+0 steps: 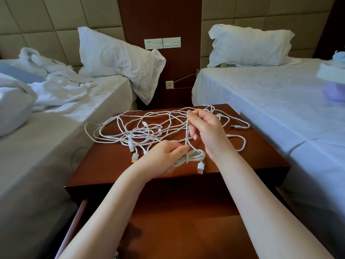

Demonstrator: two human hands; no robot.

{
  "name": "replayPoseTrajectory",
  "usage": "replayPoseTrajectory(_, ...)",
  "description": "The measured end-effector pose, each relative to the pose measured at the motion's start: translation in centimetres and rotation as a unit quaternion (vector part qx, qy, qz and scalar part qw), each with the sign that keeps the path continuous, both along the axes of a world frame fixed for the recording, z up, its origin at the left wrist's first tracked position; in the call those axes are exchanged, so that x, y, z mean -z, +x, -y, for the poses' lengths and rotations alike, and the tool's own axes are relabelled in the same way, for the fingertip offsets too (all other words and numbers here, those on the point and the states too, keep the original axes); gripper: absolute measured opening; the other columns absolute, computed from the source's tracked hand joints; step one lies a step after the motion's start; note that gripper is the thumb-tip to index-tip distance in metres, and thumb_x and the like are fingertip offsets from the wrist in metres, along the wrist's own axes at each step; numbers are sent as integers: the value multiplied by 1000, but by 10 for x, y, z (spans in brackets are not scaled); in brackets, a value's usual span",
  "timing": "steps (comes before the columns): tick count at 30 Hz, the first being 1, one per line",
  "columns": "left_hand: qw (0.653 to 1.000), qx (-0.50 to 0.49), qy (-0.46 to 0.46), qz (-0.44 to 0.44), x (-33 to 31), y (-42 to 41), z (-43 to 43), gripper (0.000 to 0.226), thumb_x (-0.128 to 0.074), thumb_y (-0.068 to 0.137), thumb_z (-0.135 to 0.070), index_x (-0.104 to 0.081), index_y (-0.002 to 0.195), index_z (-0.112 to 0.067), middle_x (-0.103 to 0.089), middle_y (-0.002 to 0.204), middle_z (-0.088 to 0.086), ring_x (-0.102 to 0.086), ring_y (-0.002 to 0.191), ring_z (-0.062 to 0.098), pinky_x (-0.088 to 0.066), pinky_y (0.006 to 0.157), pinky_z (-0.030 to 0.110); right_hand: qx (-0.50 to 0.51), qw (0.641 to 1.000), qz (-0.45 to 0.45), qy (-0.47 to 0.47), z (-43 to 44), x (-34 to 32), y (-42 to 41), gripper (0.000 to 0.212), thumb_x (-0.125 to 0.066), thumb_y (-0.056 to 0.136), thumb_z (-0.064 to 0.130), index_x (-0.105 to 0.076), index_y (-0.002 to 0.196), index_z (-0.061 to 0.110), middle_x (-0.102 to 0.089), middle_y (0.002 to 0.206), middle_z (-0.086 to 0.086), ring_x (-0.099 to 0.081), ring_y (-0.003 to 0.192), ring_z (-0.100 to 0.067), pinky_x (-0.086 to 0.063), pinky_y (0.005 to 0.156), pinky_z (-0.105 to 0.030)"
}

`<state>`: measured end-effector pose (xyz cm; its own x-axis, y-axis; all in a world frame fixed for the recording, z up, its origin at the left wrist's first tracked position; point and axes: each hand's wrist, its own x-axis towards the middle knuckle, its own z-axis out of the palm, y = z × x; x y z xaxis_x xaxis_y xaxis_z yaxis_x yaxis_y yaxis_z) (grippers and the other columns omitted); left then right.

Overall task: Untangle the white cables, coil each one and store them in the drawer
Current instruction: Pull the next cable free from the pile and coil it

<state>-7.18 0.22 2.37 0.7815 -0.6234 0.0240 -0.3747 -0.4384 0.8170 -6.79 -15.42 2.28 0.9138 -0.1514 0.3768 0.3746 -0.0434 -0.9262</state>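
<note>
A tangle of white cables [141, 128] sprawls over the top of the reddish-brown nightstand [104, 165]. My left hand [164, 156] grips a small coil of white cable [192, 157] above the nightstand's front edge; a USB plug [200, 167] hangs from the coil. My right hand [207, 128] is raised behind it and pinches the same cable's free strand [187, 133], which runs down into the coil. The open drawer [177, 230] lies below my forearms, and what I can see of its inside is bare wood.
Two beds with white sheets flank the nightstand, the left bed [46, 128] rumpled, the right bed [280, 101] smooth. Pillows lean on the padded headboards. Wall sockets [162, 43] sit on the dark panel behind. A pale box [330, 72] rests at the right edge.
</note>
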Motion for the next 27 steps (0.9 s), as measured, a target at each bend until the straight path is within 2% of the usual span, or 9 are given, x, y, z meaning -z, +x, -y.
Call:
replayPoseTrajectory(2,998,-55,-11,6,4,6,0,40,-41,101,-33,-54,68,-16,-43,48,-3,-36,41,13,-35,50,30,9,1000,5,3,1,-4,-2,31,-50,100,21,-52,71,10,-45,52,5,-41,46,-7,-43,54,-16)
replayPoseTrajectory(5,985,-137,-89,-47,14,18,1,39,-36,103,-31,-49,73,-9,-38,52,0,-31,40,12,-28,43,25,-1,1000,10,-21,-1,-8,-4,31,-51,99,19,-56,71,10,-45,51,4,-40,44,-8,-41,53,-17)
replayPoseTrajectory(9,952,-266,-148,-34,24,38,-4,40,-35,103,-31,-52,76,-7,-36,54,0,-32,44,15,-25,46,27,-114,988,-6,-100,-10,-14,-10,29,-52,96,9,-56,67,10,-47,51,-1,-40,44,-13,-40,54,-19)
replayPoseTrajectory(13,919,-323,-225,16,20,43,-14,45,-41,101,-31,-42,61,-12,-34,46,-3,-30,47,17,-25,49,29,-207,964,-49,-162,-12,-16,-13,16,-57,86,13,-60,73,4,-56,56,3,-45,47,-14,-43,59,-17)
replayPoseTrajectory(17,892,-351,-272,78,21,37,-11,42,-46,99,-30,-42,63,-10,-36,54,4,-34,55,23,-30,56,39,-236,945,-76,-212,-15,-8,-11,15,-61,89,14,-64,78,4,-58,74,-24,-47,51,-17,-45,63,-16)
replayPoseTrajectory(18,885,-354,-290,83,21,36,-10,39,-48,98,-31,-43,66,-9,-38,55,5,-35,56,23,-32,56,39,-236,942,-82,-225,-15,-7,-11,16,-61,90,14,-65,80,2,-56,75,-27,-48,52,-17,-44,64,-15)
replayPoseTrajectory(21,860,-358,-356,70,16,33,-8,25,-55,95,-27,-46,75,-15,-46,54,-2,-43,51,18,-36,53,37,-229,931,-112,-262,-14,-4,-10,15,-63,92,15,-68,83,5,-56,70,-20,-48,52,-15,-42,78,-21)
replayPoseTrajectory(24,851,-323,-410,60,8,29,-8,29,-58,94,-22,-44,71,-14,-43,49,3,-39,43,17,-32,47,30,-218,930,-128,-267,-17,2,-9,14,-66,90,21,-72,83,10,-57,71,-25,-47,52,-16,-44,89,-29)
replayPoseTrajectory(27,864,-257,-431,37,2,24,-8,32,-57,95,-20,-43,67,-13,-45,44,1,-37,37,13,-30,42,26,-169,944,-120,-258,-19,8,-7,14,-67,90,25,-71,81,15,-53,57,-13,-46,50,-14,-42,71,-26)
